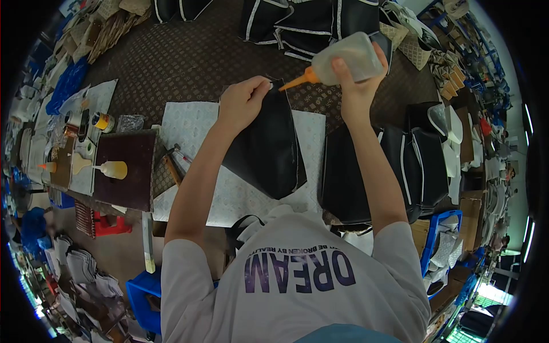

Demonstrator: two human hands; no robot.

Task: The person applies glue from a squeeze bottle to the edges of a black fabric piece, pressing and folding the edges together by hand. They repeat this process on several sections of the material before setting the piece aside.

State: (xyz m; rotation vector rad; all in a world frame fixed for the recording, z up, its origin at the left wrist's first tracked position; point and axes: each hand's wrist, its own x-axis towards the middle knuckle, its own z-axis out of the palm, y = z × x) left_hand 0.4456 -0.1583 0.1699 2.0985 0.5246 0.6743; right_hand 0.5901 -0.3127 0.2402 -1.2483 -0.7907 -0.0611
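My right hand is wrapped round a translucent squeeze bottle tilted down to the left. The tip of its orange nozzle is at the top edge of a black leather-like piece. At that same edge, my left hand is closed, pinching the piece near its upper corner. The black piece lies over a white patterned sheet on the table, its narrow end toward my body. Whether any liquid leaves the nozzle is too small to tell.
Black panels with white edging lie stacked at right, and more black panels are at the back. To the left, a dark board bears a yellowish bottle. A hammer lies beside the sheet; a blue crate stands below.
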